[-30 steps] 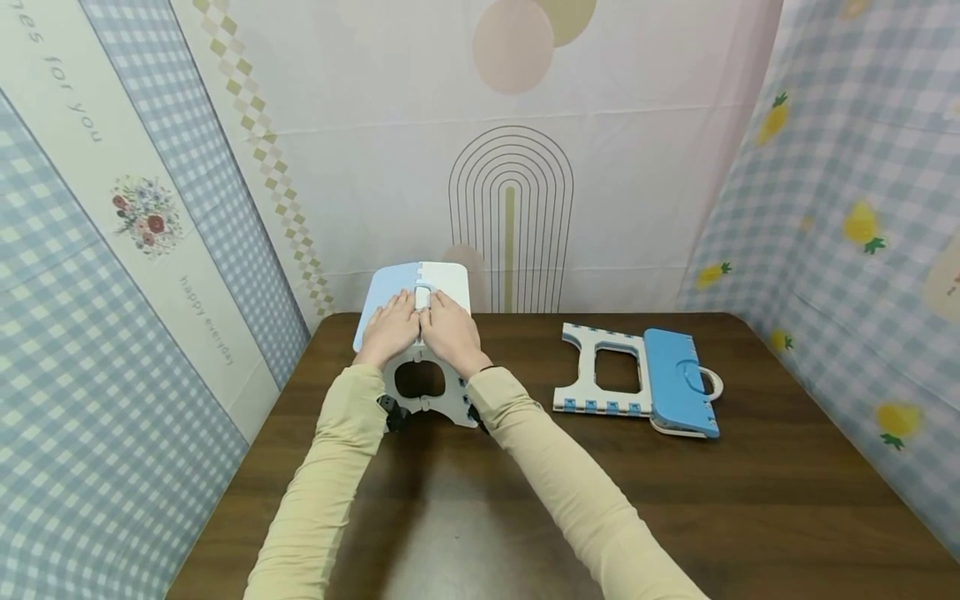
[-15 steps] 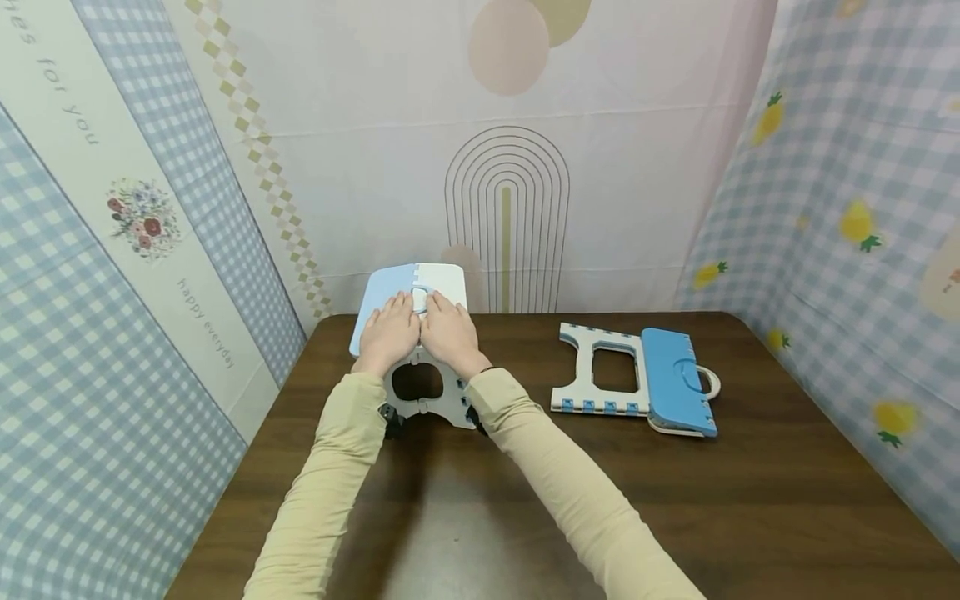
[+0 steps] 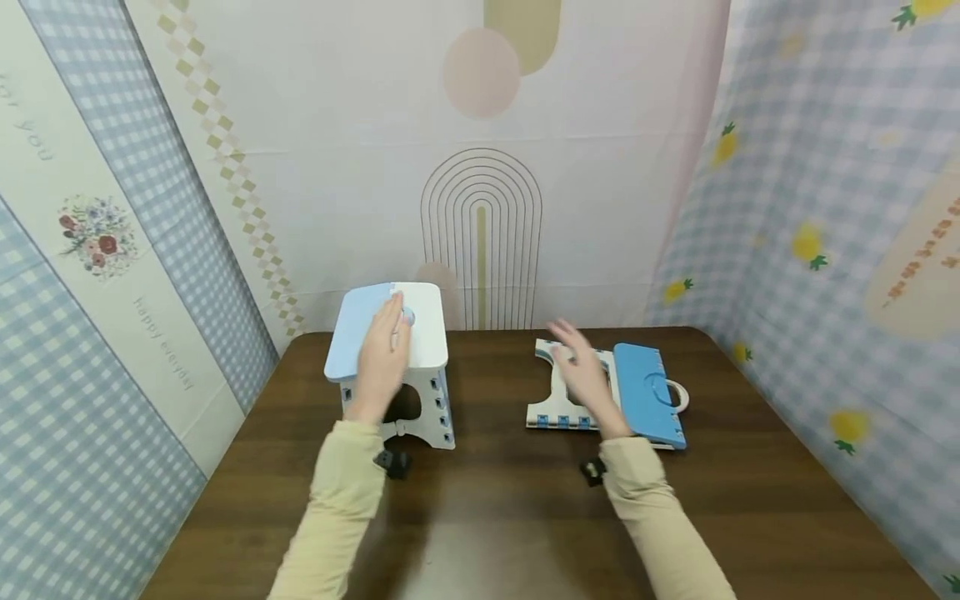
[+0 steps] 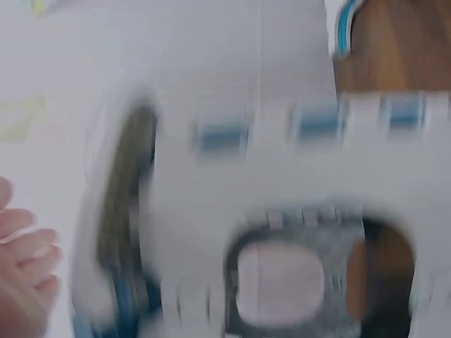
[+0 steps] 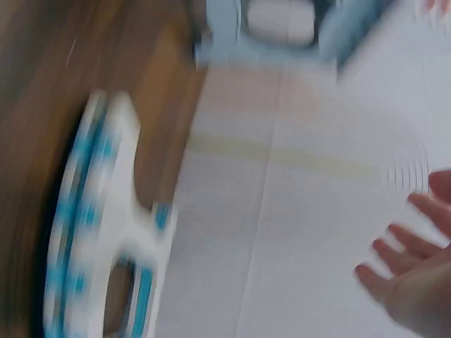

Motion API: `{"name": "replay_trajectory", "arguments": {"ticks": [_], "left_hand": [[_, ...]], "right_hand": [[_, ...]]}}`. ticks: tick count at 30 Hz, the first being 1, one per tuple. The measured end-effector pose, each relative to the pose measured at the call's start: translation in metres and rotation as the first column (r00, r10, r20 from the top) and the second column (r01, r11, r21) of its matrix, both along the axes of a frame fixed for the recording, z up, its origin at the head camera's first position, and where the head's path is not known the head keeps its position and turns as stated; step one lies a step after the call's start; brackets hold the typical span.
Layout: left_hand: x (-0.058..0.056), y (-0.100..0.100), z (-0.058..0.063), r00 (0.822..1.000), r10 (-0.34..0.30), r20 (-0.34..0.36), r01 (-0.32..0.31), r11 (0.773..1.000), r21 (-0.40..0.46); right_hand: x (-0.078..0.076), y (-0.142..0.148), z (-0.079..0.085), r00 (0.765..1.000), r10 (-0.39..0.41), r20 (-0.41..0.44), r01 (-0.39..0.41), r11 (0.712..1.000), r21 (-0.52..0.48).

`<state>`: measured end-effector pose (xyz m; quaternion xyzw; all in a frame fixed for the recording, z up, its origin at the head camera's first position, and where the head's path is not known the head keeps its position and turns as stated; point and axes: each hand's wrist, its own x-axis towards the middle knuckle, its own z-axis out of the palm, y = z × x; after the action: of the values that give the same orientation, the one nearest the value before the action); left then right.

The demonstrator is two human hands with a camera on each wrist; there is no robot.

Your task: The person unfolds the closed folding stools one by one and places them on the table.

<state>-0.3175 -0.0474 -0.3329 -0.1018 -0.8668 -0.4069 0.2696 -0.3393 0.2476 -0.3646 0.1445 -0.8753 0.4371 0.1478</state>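
An unfolded step stool [image 3: 429,337], its top half light blue and half white, stands upright at the back left of the table. My left hand [image 3: 381,358] is in front of and over its top in the head view, fingers straight and holding nothing. In the left wrist view, the left hand [image 4: 27,278] appears at the edge, beside the blurred stool side [image 4: 194,197]. Farther right, a folded step stool [image 3: 640,387], blue and white with a carrying handle, lies flat. My right hand [image 3: 587,377] hovers over its white legs, fingers loosely spread; the right wrist view shows this hand [image 5: 416,274] holding nothing.
The dark wooden table [image 3: 487,517] carries both stools. A patterned white cloth [image 3: 337,192] hangs behind it, with checked cloth [image 3: 795,208] at the right side and more at the left. Both wrists wear small black cameras.
Both hands were pressing side by side on the unfolded stool's top. They have come apart: the right swung right over the folded stool, while the left lifted and turned. The head view also shifted.
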Motion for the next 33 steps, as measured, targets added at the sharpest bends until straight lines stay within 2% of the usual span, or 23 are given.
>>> {"name": "replay_trajectory", "arguments": {"ticks": [2, 4, 5, 7, 9, 11, 13, 14, 17, 20, 21, 23, 26, 27, 30, 31, 32, 33], "left_hand": [[0.01, 0.023, -0.001, 0.99, -0.049, -0.134, 0.052, 0.998, 0.023], [0.015, 0.047, -0.001, 0.965, -0.114, -0.236, 0.117, 0.993, -0.001], [0.016, 0.059, -0.002, 0.952, -0.146, -0.269, 0.146, 0.989, -0.021], [0.016, 0.083, -0.006, 0.939, -0.213, -0.269, 0.203, 0.977, -0.066], [0.012, 0.106, -0.016, 0.938, -0.269, -0.217, 0.251, 0.962, -0.106], [0.007, 0.126, -0.03, 0.936, -0.331, -0.122, 0.315, 0.94, -0.132], [0.002, 0.143, -0.048, 0.922, -0.387, 0.008, 0.385, 0.915, -0.118], [-0.001, 0.149, -0.058, 0.91, -0.41, 0.059, 0.414, 0.904, -0.107], [-0.009, 0.164, -0.082, 0.854, -0.472, 0.219, 0.49, 0.871, -0.035], [-0.016, 0.178, -0.101, 0.805, -0.492, 0.332, 0.524, 0.851, -0.01], [-0.017, 0.183, -0.105, 0.789, -0.497, 0.362, 0.536, 0.844, -0.007], [-0.021, 0.193, -0.114, 0.768, -0.502, 0.399, 0.555, 0.831, -0.023], [-0.023, 0.206, -0.123, 0.738, -0.508, 0.445, 0.587, 0.808, -0.052], [-0.023, 0.209, -0.125, 0.723, -0.512, 0.464, 0.601, 0.797, -0.057], [-0.023, 0.218, -0.132, 0.698, -0.505, 0.507, 0.63, 0.77, -0.101], [-0.023, 0.22, -0.135, 0.696, -0.499, 0.517, 0.637, 0.761, -0.122], [-0.022, 0.222, -0.136, 0.698, -0.491, 0.521, 0.639, 0.755, -0.146], [-0.022, 0.223, -0.139, 0.707, -0.478, 0.522, 0.637, 0.75, -0.176]], "right_hand": [[0.002, 0.034, 0.0, 0.993, -0.107, 0.055, 0.107, 0.994, 0.004], [0.005, 0.066, 0.0, 0.973, -0.199, 0.118, 0.197, 0.98, 0.031], [0.006, 0.081, -0.001, 0.96, -0.233, 0.153, 0.23, 0.972, 0.038], [0.008, 0.109, -0.006, 0.932, -0.29, 0.219, 0.29, 0.956, 0.033], [0.008, 0.134, -0.014, 0.901, -0.329, 0.284, 0.336, 0.942, 0.026], [0.008, 0.156, -0.026, 0.87, -0.347, 0.35, 0.369, 0.929, 0.003], [0.01, 0.174, -0.038, 0.838, -0.337, 0.428, 0.385, 0.923, -0.027], [0.011, 0.181, -0.044, 0.819, -0.33, 0.469, 0.392, 0.919, -0.038], [0.016, 0.197, -0.06, 0.761, -0.266, 0.592, 0.396, 0.913, -0.099], [0.02, 0.206, -0.071, 0.722, -0.187, 0.666, 0.382, 0.911, -0.157], [0.02, 0.208, -0.074, 0.713, -0.16, 0.682, 0.376, 0.909, -0.179], [0.02, 0.21, -0.079, 0.706, -0.114, 0.699, 0.367, 0.903, -0.223], [0.022, 0.212, -0.084, 0.692, -0.061, 0.719, 0.379, 0.879, -0.29], [0.023, 0.212, -0.086, 0.69, -0.043, 0.723, 0.383, 0.869, -0.314], [0.023, 0.214, -0.092, 0.691, 0.008, 0.722, 0.365, 0.859, -0.359], [0.023, 0.214, -0.094, 0.693, 0.024, 0.721, 0.356, 0.858, -0.37], [0.02, 0.219, -0.1, 0.702, 0.075, 0.708, 0.321, 0.855, -0.409], [0.019, 0.218, -0.102, 0.704, 0.089, 0.705, 0.306, 0.857, -0.414]]}}
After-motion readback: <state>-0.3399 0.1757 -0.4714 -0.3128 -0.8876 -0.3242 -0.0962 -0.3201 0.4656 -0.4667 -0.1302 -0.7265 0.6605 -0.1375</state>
